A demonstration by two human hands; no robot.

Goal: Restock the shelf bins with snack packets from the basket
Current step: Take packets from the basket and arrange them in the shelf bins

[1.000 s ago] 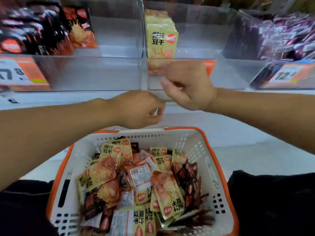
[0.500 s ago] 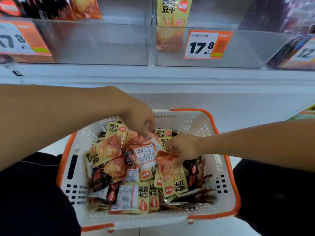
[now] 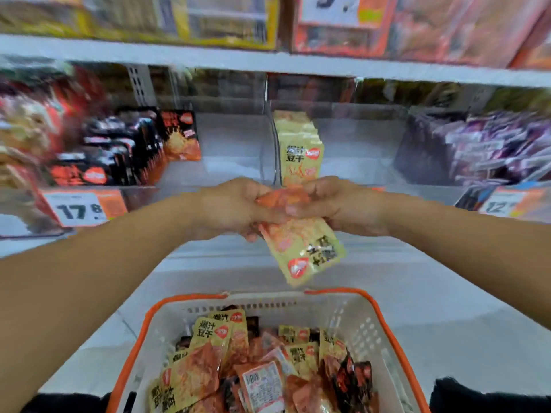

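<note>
Your left hand [image 3: 235, 207] and right hand [image 3: 340, 204] pinch yellow tofu packets [image 3: 304, 248]; the dangling one may slip into the basket [image 3: 372, 329].

A white shelf board [image 3: 268, 65] runs across the whole width of the store shelving, tilting slightly down to the right. Above the shelf board stand blurred yellow boxes [image 3: 149, 19] and, to their right, orange-red boxes [image 3: 417, 28] with a white price label in front. Below the shelf board a perforated white upright [image 3: 140, 84] shows at the back. Further below it lies a pale, smooth floor [image 3: 462, 338]. The light is even and soft.
</note>
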